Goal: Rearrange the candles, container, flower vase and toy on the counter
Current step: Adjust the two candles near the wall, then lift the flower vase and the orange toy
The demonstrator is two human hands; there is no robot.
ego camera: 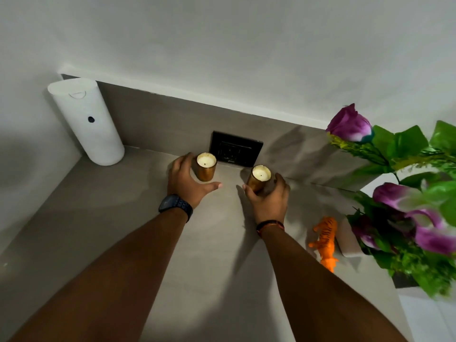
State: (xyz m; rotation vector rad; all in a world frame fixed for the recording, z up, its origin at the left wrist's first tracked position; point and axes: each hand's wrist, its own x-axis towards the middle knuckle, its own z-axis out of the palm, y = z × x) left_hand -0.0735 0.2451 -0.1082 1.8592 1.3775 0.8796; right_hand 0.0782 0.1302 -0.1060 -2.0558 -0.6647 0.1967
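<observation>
Two candles in amber-gold glass cups stand near the back wall of the grey counter [123, 218]. My left hand [186, 182] curls around the left candle [206, 166], fingers apart, thumb stretched out in front of it; real grip is unclear. My right hand [270, 196] is closed around the right candle [260, 177], which tilts slightly. A tall white cylindrical container [86, 119] stands in the back left corner. An orange toy tiger [325, 240] lies at the right. Beside it is the flower vase [349, 239], pale, mostly hidden by purple flowers [349, 123] and green leaves.
A black wall socket [235, 148] sits on the backsplash just behind the candles. The counter ends at the right edge behind the flowers. Walls close in the counter at the back and on the left.
</observation>
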